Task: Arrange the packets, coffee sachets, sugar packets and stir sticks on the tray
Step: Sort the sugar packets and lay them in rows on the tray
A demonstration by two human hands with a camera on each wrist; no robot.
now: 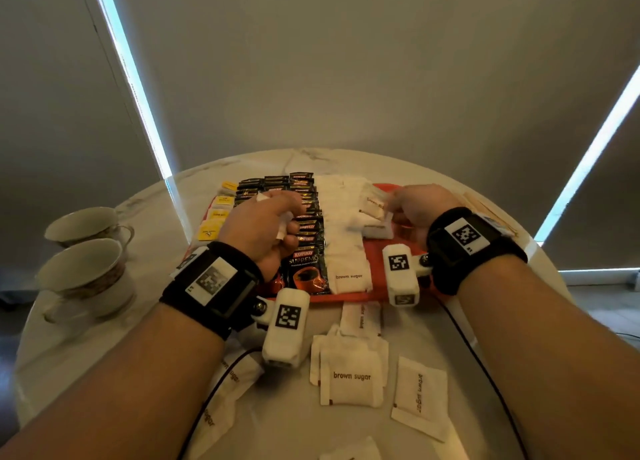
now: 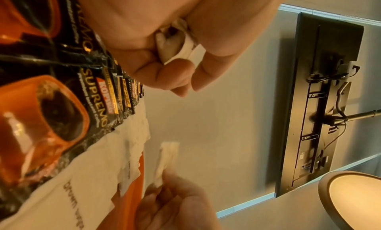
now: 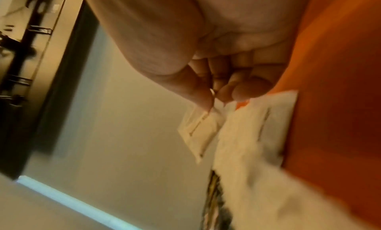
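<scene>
An orange tray (image 1: 377,262) on the marble table carries yellow tea packets (image 1: 213,229), rows of black coffee sachets (image 1: 304,269) and a column of white brown sugar packets (image 1: 343,224). My left hand (image 1: 289,229) hovers over the coffee sachets, its fingers curled round a bunch of folded white sugar packets (image 2: 177,46). At the tray's right part my right hand (image 1: 391,207) pinches one brown sugar packet (image 3: 200,130) between thumb and fingers, just above a short second column of sugar packets (image 1: 375,229). Wooden stir sticks (image 1: 485,210) lie on the table right of the tray, partly behind my right wrist.
Several loose brown sugar packets (image 1: 351,376) are scattered on the table in front of the tray. Two teacups (image 1: 83,272) stand at the left. The table edge curves round close behind the tray. Cables run from both wrist cameras across the table.
</scene>
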